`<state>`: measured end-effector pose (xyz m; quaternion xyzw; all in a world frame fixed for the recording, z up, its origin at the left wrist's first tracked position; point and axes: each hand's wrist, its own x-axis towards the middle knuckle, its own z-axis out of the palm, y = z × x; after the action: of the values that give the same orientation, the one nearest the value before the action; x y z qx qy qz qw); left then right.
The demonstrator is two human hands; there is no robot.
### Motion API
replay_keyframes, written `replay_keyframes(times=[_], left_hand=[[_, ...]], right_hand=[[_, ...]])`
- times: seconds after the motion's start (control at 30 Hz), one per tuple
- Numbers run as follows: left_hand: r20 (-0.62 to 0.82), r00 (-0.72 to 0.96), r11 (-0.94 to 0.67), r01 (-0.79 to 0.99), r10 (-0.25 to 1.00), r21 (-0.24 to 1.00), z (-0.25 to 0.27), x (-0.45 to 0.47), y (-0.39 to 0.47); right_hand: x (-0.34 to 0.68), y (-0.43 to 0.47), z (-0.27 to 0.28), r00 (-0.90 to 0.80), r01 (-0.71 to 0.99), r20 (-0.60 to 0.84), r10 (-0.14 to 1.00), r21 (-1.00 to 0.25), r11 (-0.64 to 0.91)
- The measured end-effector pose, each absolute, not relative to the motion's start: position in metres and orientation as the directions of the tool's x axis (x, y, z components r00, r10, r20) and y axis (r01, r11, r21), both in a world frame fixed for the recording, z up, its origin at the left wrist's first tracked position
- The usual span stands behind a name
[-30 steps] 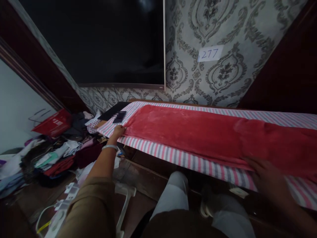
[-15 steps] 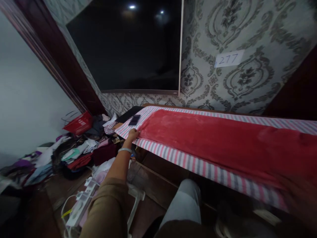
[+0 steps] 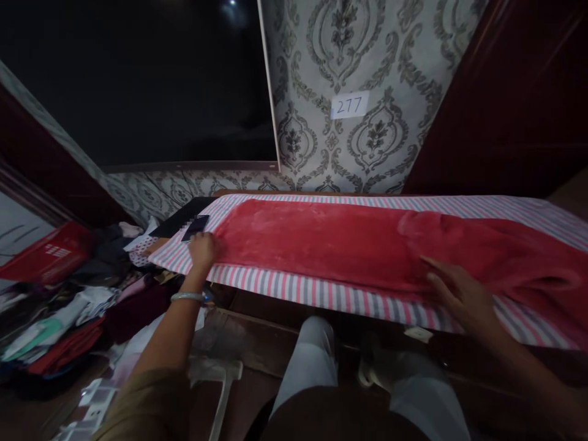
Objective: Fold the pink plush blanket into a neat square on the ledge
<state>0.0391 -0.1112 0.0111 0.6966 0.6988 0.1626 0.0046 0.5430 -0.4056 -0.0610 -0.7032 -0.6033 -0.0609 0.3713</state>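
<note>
R hand (image 3: 466, 298) now farther over cloth (image 3: 312, 239) (red, w/ creases)

We see a red plush cloth (image 3: 312, 242) lying lengthwise on a striped sheet (image 3: 285, 285), smooth at left, rumpled at right.

Grey-and-white patterned wallpaper (image 3: 316, 147) covers the wall from 12 to 1 o'clock, with a paper (image 3: 350, 105) reading "277" at 1. A big dark TV (image 3: 179, 86) fills 10, catching a lamp's glint (image 3: 233, 3) near 11. Glossy dark-red panelling (image 3: 505, 98) stands at 2. Clothes (image 3: 68, 334) heap at 8; a red basket (image 3: 59, 251) sits at 9. The dark floor (image 3: 255, 401) shows between 6 and 7, dimly lit.
</note>
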Motion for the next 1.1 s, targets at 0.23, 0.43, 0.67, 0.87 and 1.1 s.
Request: replay_keyframes(times=[0.23, 0.43, 0.67, 0.87, 1.1], left_hand=[[0.186, 0.38, -0.391, 0.92, 0.906, 0.026, -0.011, 0.133, -0.108], [0.086, 0.302, -0.306, 0.951, 0.949, 0.039, -0.043, 0.128, -0.102], [0.087, 0.291, -0.295, 0.955, 0.953, 0.034, -0.042, 0.128, -0.101], [0.09, 0.282, -0.286, 0.958, 0.955, 0.034, -0.042, 0.127, -0.107], [0.106, 0.295, -0.302, 0.951, 0.95, 0.062, -0.048, 0.123, -0.109]], right_hand=[[0.48, -0.304, -0.051, 0.003, 0.979, 0.391, 0.92, -0.186, 0.077], [0.468, -0.298, -0.087, 0.011, 0.996, 0.205, 0.979, -0.091, 0.008], [0.471, -0.297, -0.092, 0.002, 0.995, 0.256, 0.967, -0.095, 0.023], [0.477, -0.293, -0.102, 0.012, 0.994, 0.261, 0.965, -0.108, 0.017], [0.453, -0.246, -0.066, -0.017, 0.984, 0.342, 0.939, -0.159, 0.076]])
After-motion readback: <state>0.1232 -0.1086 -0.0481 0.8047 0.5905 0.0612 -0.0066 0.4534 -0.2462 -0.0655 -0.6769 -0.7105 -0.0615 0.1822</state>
